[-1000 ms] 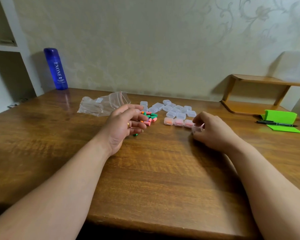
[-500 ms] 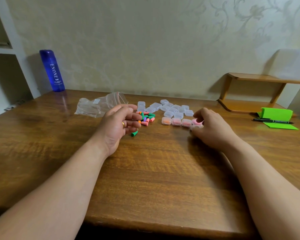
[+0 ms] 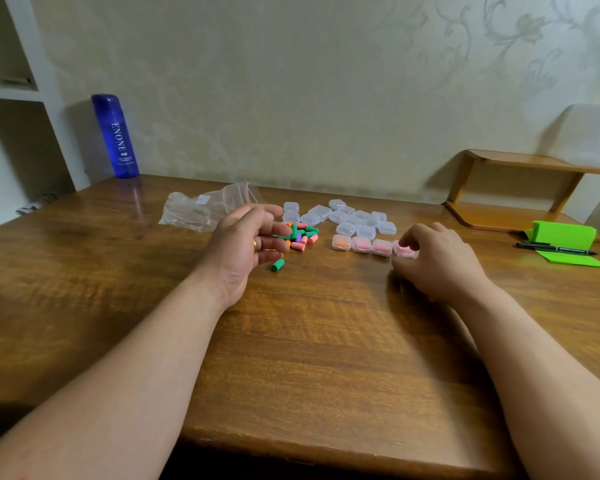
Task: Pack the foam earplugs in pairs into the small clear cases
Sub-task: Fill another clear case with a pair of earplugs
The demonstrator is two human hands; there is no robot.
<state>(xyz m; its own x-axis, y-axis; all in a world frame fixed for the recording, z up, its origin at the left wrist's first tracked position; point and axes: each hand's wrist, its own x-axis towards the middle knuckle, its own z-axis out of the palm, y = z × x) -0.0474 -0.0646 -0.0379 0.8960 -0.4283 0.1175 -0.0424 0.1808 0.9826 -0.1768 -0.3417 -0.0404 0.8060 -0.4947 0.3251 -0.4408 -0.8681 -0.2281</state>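
Pink foam inside the fourth case (image 3: 403,250), pinched by the curled fingers (image 3: 407,239) of the right hand (image 3: 437,261) at the right end of a row beside three filled cases (image 3: 361,244). Slack and holding nothing, the left hand (image 3: 246,244), fingers (image 3: 274,233) loosely bent just beside the loose earplugs (image 3: 302,235); one green earplug (image 3: 278,265) apart on the table (image 3: 309,341), nearer the wrist. Behind the row, a cluster of empty cases (image 3: 355,220); farther left, a clear zip bag (image 3: 205,211).

Judged progress: about four cases packed, roughly a dozen empty, a mixed pile of green, pink, orange and purple plugs to pair.

Lid of the fourth case partly masked by fingertips, latched or not impossible to tell; part of the pile hidden behind the left hand; exact count in the cluster unclear.
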